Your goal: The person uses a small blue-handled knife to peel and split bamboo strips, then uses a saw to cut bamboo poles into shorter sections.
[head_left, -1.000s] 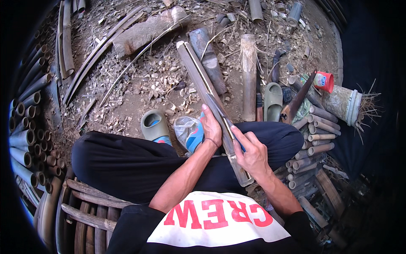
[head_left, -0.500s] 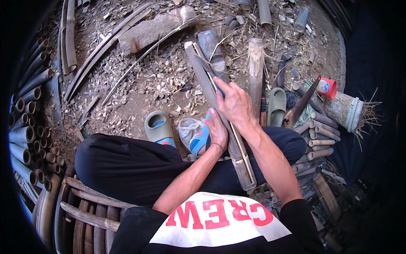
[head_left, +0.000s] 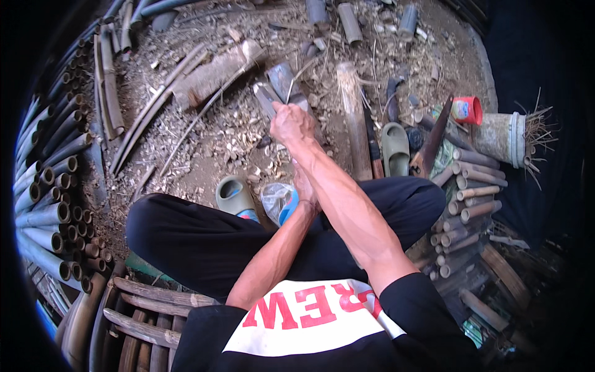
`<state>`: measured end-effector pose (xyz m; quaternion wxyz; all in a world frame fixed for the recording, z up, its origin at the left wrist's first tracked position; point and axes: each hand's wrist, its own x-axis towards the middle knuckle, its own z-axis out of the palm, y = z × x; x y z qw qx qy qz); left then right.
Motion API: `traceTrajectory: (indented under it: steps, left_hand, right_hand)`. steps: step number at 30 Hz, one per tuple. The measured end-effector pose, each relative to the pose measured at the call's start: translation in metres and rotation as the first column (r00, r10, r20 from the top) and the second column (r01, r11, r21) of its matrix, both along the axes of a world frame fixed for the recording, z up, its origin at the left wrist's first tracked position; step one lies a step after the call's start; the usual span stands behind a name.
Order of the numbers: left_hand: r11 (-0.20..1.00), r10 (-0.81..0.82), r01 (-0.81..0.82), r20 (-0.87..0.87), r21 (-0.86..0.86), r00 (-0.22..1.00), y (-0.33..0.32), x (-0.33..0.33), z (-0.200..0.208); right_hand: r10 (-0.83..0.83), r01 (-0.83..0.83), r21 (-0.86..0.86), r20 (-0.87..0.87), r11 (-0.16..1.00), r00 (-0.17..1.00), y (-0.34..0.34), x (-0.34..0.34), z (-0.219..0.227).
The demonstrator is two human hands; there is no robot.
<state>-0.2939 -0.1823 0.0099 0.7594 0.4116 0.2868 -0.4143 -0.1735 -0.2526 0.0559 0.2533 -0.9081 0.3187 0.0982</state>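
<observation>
A split length of bamboo (head_left: 265, 99) points away from my lap. Its far end shows beside a short log (head_left: 282, 77), and my right forearm covers most of the rest. My right hand (head_left: 292, 123) is closed in a fist over the bamboo near that end. The blue-handled knife it gripped half a second ago is now mostly hidden in or under the hand. Close to my body, my left hand (head_left: 305, 189) is wrapped against the side of the bamboo, its fingers partly behind my right forearm.
Bamboo tubes (head_left: 43, 214) are stacked at the left, with short cut pieces (head_left: 477, 186) at the right. A handsaw (head_left: 434, 139), green clogs (head_left: 395, 149), a red cup (head_left: 469, 110) and a pale bucket (head_left: 502, 137) lie around. Wood chips cover the ground.
My right hand has slid away from me along the bamboo, from its middle to near its far end, and closed into a fist. My left hand stays near my lap.
</observation>
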Motion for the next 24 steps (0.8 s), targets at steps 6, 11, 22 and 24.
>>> traceTrajectory:
  steps: [6, 11, 22, 24]
  left_hand:
    - [0.995, -0.086, 0.083, -0.066, -0.047, 0.994, 0.01, 0.016, 0.016]
    - [0.984, -0.053, 0.035, -0.101, -0.172, 0.993, 0.009, 0.01, 0.015]
    - [0.988, -0.094, 0.085, 0.062, 0.133, 0.994, -0.011, -0.004, 0.008]
    - [0.981, -0.096, 0.079, 0.09, 0.178, 0.991, -0.013, -0.004, 0.013]
  right_hand:
    - [-0.464, 0.394, 0.512, 0.011, 0.763, 0.886, -0.046, 0.0, 0.076]
    - [-0.108, 0.037, 0.158, 0.474, 0.987, 0.874, -0.038, -0.121, 0.133]
    - [0.01, -0.012, 0.034, 0.065, 0.999, 0.998, 0.024, -0.237, 0.154]
    - [-0.009, 0.009, 0.024, 0.021, 1.0, 1.0, 0.025, -0.232, 0.155]
